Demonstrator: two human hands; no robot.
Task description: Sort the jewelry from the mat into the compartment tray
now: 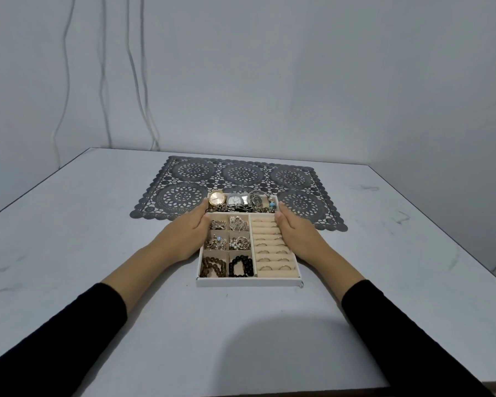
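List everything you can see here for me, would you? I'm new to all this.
table: one, pale grey, fills the foreground
mat: one, dark grey lace pattern, far middle of the table
compartment tray: one, white rim and beige lining, its far end on the mat
watches: three, gold, silver and dark grey, far compartment
small metal pieces: count unclear, silver and gold, four small left compartments
bead bracelets: brown in one near-left compartment, black in the one beside it
rings: several, metal, in the slotted right section
cables: a few, pale, hanging down the wall
sleeves: two, black, on the forearms
hands: two, bare; left hand against the tray's left side, right hand against its right side
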